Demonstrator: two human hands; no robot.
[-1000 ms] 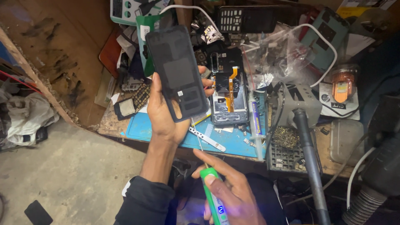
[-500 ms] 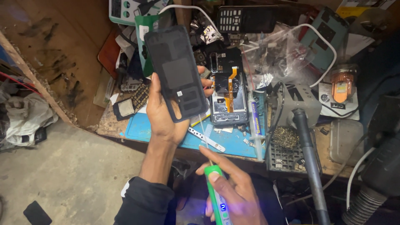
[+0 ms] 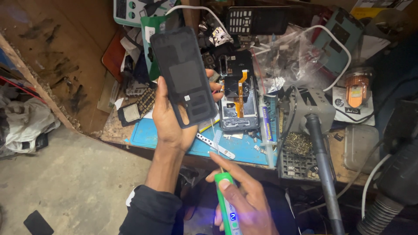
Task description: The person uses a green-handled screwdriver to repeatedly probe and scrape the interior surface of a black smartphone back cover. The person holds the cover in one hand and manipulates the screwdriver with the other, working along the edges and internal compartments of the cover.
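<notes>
Phone back cover (image 3: 185, 78), dark, upright in left hand (image 3: 172, 117): fingers clasp its edges, inner side faces camera, small white square sticker near its middle. Right hand (image 3: 244, 200) wraps green-white pen-shaped tool (image 3: 226, 202), thin tip pointing up near cover's lower edge; blue glow on tool body. Opened phone (image 3: 237, 93) with orange flex cables lies on blue mat (image 3: 174, 139), just beside cover. Clear plastic bag (image 3: 296, 61) behind, right. Green package (image 3: 152, 30) behind cover.
</notes>
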